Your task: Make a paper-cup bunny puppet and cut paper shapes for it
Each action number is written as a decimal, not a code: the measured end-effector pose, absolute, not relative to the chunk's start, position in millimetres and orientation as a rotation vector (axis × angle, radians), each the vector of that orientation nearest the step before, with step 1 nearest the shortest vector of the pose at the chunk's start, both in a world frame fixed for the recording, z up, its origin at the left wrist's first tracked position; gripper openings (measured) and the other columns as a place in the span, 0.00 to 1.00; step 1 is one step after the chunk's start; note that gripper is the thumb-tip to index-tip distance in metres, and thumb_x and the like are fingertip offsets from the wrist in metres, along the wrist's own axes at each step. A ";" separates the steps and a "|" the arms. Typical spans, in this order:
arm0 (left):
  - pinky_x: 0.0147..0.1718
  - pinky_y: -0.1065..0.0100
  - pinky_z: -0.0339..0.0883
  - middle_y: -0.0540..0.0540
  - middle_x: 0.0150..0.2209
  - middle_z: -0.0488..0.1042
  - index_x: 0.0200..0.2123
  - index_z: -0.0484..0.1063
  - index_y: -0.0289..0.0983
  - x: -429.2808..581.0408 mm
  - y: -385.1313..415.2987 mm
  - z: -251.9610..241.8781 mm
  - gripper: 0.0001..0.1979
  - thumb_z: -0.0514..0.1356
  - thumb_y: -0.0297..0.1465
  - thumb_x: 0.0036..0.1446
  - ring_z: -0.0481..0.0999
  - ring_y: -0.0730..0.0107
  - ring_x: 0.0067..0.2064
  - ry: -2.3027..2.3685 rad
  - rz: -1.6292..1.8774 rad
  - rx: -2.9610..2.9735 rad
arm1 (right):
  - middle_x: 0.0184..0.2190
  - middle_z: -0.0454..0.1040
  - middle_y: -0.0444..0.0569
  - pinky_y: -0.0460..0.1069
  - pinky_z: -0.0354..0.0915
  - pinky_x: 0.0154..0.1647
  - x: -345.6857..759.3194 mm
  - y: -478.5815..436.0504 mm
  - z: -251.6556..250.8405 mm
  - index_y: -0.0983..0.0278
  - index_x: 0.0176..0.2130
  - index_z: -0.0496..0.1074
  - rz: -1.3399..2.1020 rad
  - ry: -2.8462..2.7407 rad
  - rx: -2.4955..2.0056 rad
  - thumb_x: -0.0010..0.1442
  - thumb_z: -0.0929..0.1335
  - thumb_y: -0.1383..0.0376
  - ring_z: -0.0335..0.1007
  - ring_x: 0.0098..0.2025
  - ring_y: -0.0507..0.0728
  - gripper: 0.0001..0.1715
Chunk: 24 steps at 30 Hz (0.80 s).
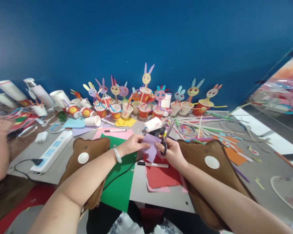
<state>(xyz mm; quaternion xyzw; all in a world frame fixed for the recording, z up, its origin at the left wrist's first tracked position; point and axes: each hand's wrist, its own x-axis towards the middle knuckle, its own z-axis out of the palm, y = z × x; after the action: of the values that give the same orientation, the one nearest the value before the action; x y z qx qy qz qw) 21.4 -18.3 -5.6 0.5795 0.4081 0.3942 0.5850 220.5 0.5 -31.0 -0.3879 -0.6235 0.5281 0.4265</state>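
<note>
Purple paper [151, 146], a small piece, is held up near the middle of the worktop [139, 190], above some red paper [163, 178]. The person's left grip [134, 144] pinches its left side between thumb and fingers. The right grip [172, 152] is closed around black-handled scissors [170, 130], its thumb also against the paper's right side; the blades point up and away from the body.

Because the right grip shares paper and tool, the piece could slip or crease, and a turn of that wrist might bring the blades against the paper. Swinging them forward could knock the white cup [153, 124] lying on its side just beyond. A marker [153, 164] rests loose below the hands and might roll if brushed.

Closer to the body, a green sheet [119, 188] juts past the worktop's front edge, so the left forearm could drag it off; a black cord [119, 177] crossing it may snag.

Room looks narrow: a grey strip shows between green and red, brown cushions [199, 151] flank both sides, paper strips [210, 128] crowd the right, and rabbit-faced cups [145, 95] line the blue wall [146, 32].
</note>
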 end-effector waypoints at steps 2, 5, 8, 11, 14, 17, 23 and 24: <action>0.31 0.70 0.67 0.46 0.29 0.75 0.34 0.77 0.30 21.0 -18.7 -5.9 0.15 0.69 0.37 0.48 0.72 0.72 0.29 0.943 0.902 1.317 | 0.17 0.62 0.39 0.46 0.55 0.20 220.3 0.7 -30.6 0.60 0.27 0.67 1.296 -1.568 -0.968 0.53 0.73 0.52 0.55 0.19 0.50 0.18; 0.31 0.70 0.68 0.46 0.30 0.75 0.32 0.77 0.30 20.6 -20.1 -4.3 0.13 0.68 0.36 0.48 0.72 0.72 0.29 0.955 0.884 1.276 | 0.20 0.66 0.41 0.47 0.58 0.23 220.3 1.6 -29.7 0.61 0.28 0.69 1.260 -1.590 -0.970 0.52 0.73 0.54 0.58 0.22 0.51 0.15; 0.30 0.72 0.67 0.46 0.29 0.75 0.30 0.76 0.30 20.9 -21.9 -1.3 0.09 0.66 0.32 0.49 0.72 0.74 0.28 0.972 0.880 1.262 | 0.22 0.68 0.42 0.47 0.61 0.25 220.6 2.6 -30.1 0.61 0.28 0.71 1.242 -1.608 -0.960 0.51 0.74 0.56 0.61 0.24 0.52 0.13; 0.28 0.73 0.64 0.47 0.27 0.74 0.29 0.76 0.30 21.0 -22.8 1.3 0.07 0.64 0.29 0.48 0.70 0.75 0.27 0.985 0.873 1.272 | 0.23 0.68 0.42 0.48 0.62 0.28 221.0 3.1 -31.5 0.61 0.28 0.71 1.231 -1.631 -0.929 0.51 0.74 0.57 0.63 0.26 0.53 0.12; 0.27 0.73 0.63 0.47 0.26 0.74 0.28 0.76 0.30 20.4 -22.7 1.8 0.06 0.64 0.29 0.47 0.71 0.74 0.27 0.993 0.885 1.296 | 0.23 0.69 0.43 0.47 0.62 0.28 221.3 3.0 -32.0 0.61 0.28 0.72 1.224 -1.662 -0.919 0.51 0.74 0.57 0.63 0.26 0.53 0.12; 0.28 0.73 0.63 0.47 0.26 0.74 0.28 0.77 0.30 19.8 -22.0 0.2 0.06 0.64 0.29 0.47 0.71 0.72 0.28 1.001 0.892 1.322 | 0.22 0.67 0.42 0.47 0.61 0.26 221.4 2.5 -31.3 0.61 0.26 0.71 1.220 -1.673 -0.932 0.51 0.74 0.56 0.62 0.25 0.53 0.13; 0.29 0.73 0.63 0.46 0.28 0.75 0.28 0.77 0.31 19.8 -20.6 -0.9 0.06 0.61 0.26 0.45 0.72 0.71 0.31 0.979 0.906 1.372 | 0.22 0.69 0.44 0.47 0.61 0.24 220.0 1.1 -31.5 0.61 0.27 0.71 1.228 -1.681 -0.945 0.51 0.74 0.54 0.62 0.24 0.53 0.15; 0.29 0.73 0.63 0.46 0.28 0.75 0.28 0.77 0.31 19.7 -20.5 -0.4 0.06 0.60 0.26 0.45 0.72 0.71 0.31 0.970 0.904 1.377 | 0.22 0.70 0.44 0.47 0.62 0.24 219.9 1.0 -31.6 0.62 0.27 0.71 1.227 -1.677 -0.948 0.51 0.74 0.54 0.63 0.24 0.53 0.15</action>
<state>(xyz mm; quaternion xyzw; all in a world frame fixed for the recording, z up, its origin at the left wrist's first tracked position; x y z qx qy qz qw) 19.7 -20.5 -0.4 0.5884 0.4146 0.3861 0.5768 219.9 1.0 -31.6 -0.3775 -0.6676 0.4887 0.4158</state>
